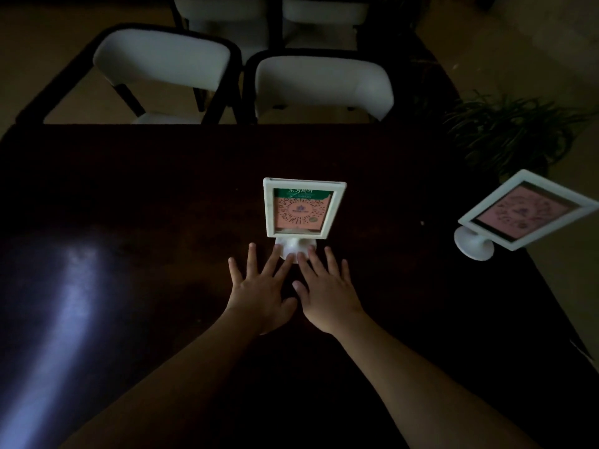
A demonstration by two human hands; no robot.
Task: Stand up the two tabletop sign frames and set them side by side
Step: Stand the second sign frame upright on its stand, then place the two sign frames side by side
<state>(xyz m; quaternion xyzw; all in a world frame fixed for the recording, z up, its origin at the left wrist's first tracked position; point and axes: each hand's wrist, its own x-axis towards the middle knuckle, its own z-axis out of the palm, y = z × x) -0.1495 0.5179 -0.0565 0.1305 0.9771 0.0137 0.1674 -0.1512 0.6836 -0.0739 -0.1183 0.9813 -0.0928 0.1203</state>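
A: What are the hands doing?
B: Both lie flat and spread in the middle of the frame, gripping nothing. The left hand (259, 294) and right hand (327, 294) sit side by side on the dark table (129, 189), thumbs nearly meeting. The inner fingertips (289, 257) reach the round white base of the near frame

A: And that frame?
B: The near frame (304, 209) stands upright at frame centre, just above the hands, white border, pink and green card facing the camera

A: Where is the other one?
B: The far frame (528, 210) is at the right edge, well apart from the first, near the table's right side. It looks tilted, its base (474, 246) at lower left of it; whether it lies on its side or only leans I cannot tell in this dim light

A: Anything beyond the table?
B: Two white chairs (162, 64) in the upper part, two more behind them, a plant (505, 134) at upper right, and a pale glare (61, 303) on the table at lower left
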